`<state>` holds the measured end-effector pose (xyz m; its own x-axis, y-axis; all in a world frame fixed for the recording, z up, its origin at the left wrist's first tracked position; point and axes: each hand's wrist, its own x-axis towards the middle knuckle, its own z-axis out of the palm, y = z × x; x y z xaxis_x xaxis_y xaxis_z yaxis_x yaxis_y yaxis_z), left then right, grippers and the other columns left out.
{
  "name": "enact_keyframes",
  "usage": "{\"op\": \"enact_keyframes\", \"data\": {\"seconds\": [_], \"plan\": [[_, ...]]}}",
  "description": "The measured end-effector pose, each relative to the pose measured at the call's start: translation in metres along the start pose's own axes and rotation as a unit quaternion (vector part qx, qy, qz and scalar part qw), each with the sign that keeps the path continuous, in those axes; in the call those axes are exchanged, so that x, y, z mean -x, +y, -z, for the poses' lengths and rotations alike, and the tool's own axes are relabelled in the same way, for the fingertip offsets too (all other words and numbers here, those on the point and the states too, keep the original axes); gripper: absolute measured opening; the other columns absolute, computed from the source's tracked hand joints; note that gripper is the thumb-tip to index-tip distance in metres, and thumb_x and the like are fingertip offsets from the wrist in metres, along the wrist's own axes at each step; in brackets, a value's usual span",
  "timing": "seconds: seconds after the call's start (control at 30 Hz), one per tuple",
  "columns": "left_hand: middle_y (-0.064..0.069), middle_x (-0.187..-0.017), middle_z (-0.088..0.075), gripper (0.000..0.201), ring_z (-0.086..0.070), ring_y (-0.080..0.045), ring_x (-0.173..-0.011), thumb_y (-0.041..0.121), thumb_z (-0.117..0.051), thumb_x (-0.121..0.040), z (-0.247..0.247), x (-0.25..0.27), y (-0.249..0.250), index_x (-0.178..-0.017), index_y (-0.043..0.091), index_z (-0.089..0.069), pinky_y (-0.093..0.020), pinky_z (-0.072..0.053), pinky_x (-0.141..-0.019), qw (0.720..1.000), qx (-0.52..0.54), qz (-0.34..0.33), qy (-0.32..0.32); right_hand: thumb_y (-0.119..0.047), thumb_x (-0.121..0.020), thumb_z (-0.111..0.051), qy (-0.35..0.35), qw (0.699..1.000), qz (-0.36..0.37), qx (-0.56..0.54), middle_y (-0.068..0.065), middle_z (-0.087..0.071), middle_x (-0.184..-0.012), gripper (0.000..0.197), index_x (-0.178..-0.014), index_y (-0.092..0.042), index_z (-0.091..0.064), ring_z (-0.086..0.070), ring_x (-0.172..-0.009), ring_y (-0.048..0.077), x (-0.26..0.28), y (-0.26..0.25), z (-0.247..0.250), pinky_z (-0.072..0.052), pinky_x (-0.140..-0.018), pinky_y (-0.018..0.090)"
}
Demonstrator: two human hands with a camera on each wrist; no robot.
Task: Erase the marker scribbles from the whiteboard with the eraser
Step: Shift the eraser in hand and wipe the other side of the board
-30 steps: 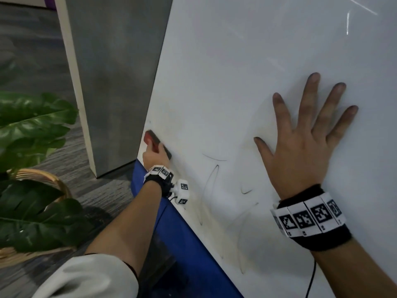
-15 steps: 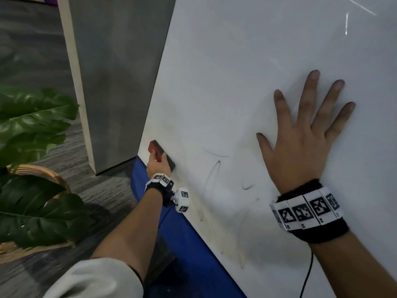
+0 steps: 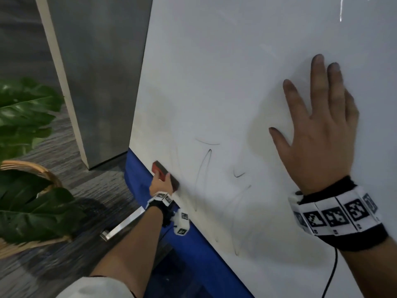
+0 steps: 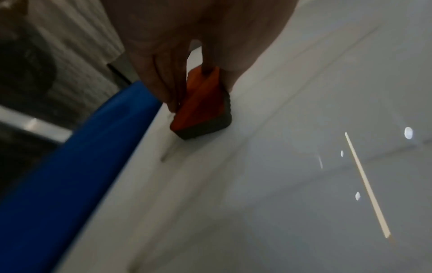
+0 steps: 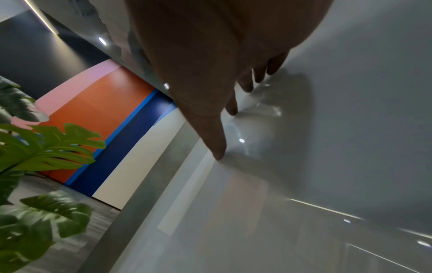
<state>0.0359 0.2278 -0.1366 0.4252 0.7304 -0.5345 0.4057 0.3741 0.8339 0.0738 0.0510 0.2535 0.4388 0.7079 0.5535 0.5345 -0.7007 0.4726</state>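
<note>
Head view shows a glossy whiteboard above a blue edge, with grey carpet and a leafy plant at left. Near the board's lower left corner, the left hand grips the red eraser, long axis diagonal, felt against the board beside thin scribbles. Right hand lies flat, fingers spread.

Right hand, fingers straight, flat against whiteboard

No words or numbers can be read here: only black-and-white coded squares on both wristbands, and loose marker scribbles on the whiteboard.
</note>
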Motion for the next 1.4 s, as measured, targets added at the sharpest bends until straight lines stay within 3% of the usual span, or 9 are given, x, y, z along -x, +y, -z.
{"op": "enact_keyframes", "data": {"seconds": [0.13, 0.3, 0.37, 0.5, 0.7, 0.93, 1.17, 1.3, 1.4], "plan": [[-0.010, -0.127, -0.063, 0.058, -0.062, -0.029, -0.112, 0.037, -0.064, -0.101, -0.013, 0.047, 0.026, -0.154, 0.024, -0.045, -0.037, -0.051, -0.097, 0.991, 0.044, -0.099, 0.082, -0.036, -0.092, -0.069, -0.008, 1.000, -0.004, 0.021, 0.019, -0.004, -0.169, 0.084, -0.160, -0.014, -0.025, -0.005, -0.156, 0.041, 0.000, -0.009, -0.008, -0.005, -0.126, 0.049], [0.001, -0.115, -0.054, 0.055, -0.056, -0.014, -0.105, 0.028, -0.077, -0.092, -0.019, 0.111, 0.084, -0.142, 0.035, -0.055, -0.019, -0.049, -0.095, 0.895, 0.088, -0.433, 0.068, -0.033, -0.089, -0.072, 0.008, 1.000, 0.004, 0.001, 0.019, -0.007, -0.169, 0.081, -0.157, -0.015, -0.032, -0.007, -0.156, 0.041, 0.003, -0.010, -0.012, -0.005, -0.126, 0.048], [0.001, -0.110, -0.054, 0.057, -0.056, -0.018, -0.103, 0.029, -0.077, -0.092, -0.021, 0.113, 0.088, -0.142, 0.039, -0.053, -0.026, -0.052, -0.094, 0.886, 0.094, -0.448, 0.079, -0.032, -0.087, -0.074, 0.006, 1.000, 0.010, -0.008, 0.017, -0.009, -0.170, 0.078, -0.155, -0.017, -0.037, -0.009, -0.156, 0.040, 0.009, -0.006, -0.009, -0.005, -0.126, 0.047], [0.000, -0.103, -0.054, 0.054, -0.055, -0.008, -0.086, 0.033, -0.073, -0.095, -0.015, 0.099, 0.089, -0.146, 0.025, -0.056, -0.046, -0.056, -0.094, 0.951, 0.127, -0.258, 0.111, -0.032, -0.085, -0.075, 0.003, 1.000, -0.028, 0.002, 0.011, -0.009, -0.171, 0.074, -0.151, -0.024, -0.042, -0.008, -0.157, 0.038, 0.039, 0.020, 0.007, -0.002, -0.125, 0.054], [-0.005, -0.105, -0.059, 0.052, -0.053, -0.017, -0.097, 0.027, -0.082, -0.088, -0.039, 0.182, 0.100, -0.137, 0.020, -0.065, -0.016, -0.044, -0.092, 0.831, 0.036, -0.551, 0.065, -0.049, -0.097, -0.061, 0.040, 0.996, -0.084, 0.000, 0.014, -0.013, -0.169, 0.066, -0.155, -0.027, -0.038, -0.012, -0.155, 0.043, 0.093, 0.067, 0.021, -0.011, -0.123, 0.063], [0.008, -0.098, -0.054, 0.055, -0.061, -0.014, -0.091, 0.038, -0.074, -0.093, -0.027, 0.151, 0.111, -0.144, 0.026, -0.058, -0.044, -0.056, -0.097, 0.950, 0.145, -0.255, 0.109, -0.048, -0.099, -0.061, 0.023, 0.996, -0.082, 0.020, 0.015, -0.011, -0.170, 0.072, -0.160, -0.026, -0.029, -0.010, -0.156, 0.039, 0.122, 0.083, 0.013, 0.002, -0.125, 0.052], [0.002, -0.107, -0.057, 0.053, -0.058, -0.018, -0.097, 0.034, -0.077, -0.090, -0.049, 0.220, 0.077, -0.140, 0.029, -0.061, -0.025, -0.052, -0.090, 0.862, 0.033, -0.506, 0.023, -0.042, -0.098, -0.062, 0.034, 0.997, -0.073, 0.011, 0.015, -0.010, -0.170, 0.072, -0.160, -0.024, -0.029, -0.010, -0.156, 0.040, 0.129, 0.082, 0.012, 0.002, -0.125, 0.052], [0.005, -0.108, -0.058, 0.050, -0.058, -0.012, -0.097, 0.030, -0.074, -0.093, -0.028, 0.164, 0.091, -0.141, 0.019, -0.060, -0.043, -0.055, -0.095, 0.941, 0.058, -0.317, 0.101, -0.039, -0.099, -0.063, 0.023, 0.998, -0.054, 0.007, 0.015, -0.010, -0.170, 0.071, -0.159, -0.023, -0.030, -0.011, -0.156, 0.039, 0.132, 0.090, 0.014, 0.001, -0.126, 0.049], [0.004, -0.115, -0.062, 0.049, -0.062, -0.015, -0.100, 0.031, -0.073, -0.093, -0.027, 0.160, 0.092, -0.138, 0.022, -0.055, -0.043, -0.056, -0.095, 0.939, 0.040, -0.325, 0.102, -0.037, -0.099, -0.063, 0.028, 0.998, -0.051, 0.018, 0.016, -0.011, -0.169, 0.071, -0.159, -0.021, -0.029, -0.012, -0.156, 0.040, 0.135, 0.089, 0.011, 0.001, -0.126, 0.050]]}}
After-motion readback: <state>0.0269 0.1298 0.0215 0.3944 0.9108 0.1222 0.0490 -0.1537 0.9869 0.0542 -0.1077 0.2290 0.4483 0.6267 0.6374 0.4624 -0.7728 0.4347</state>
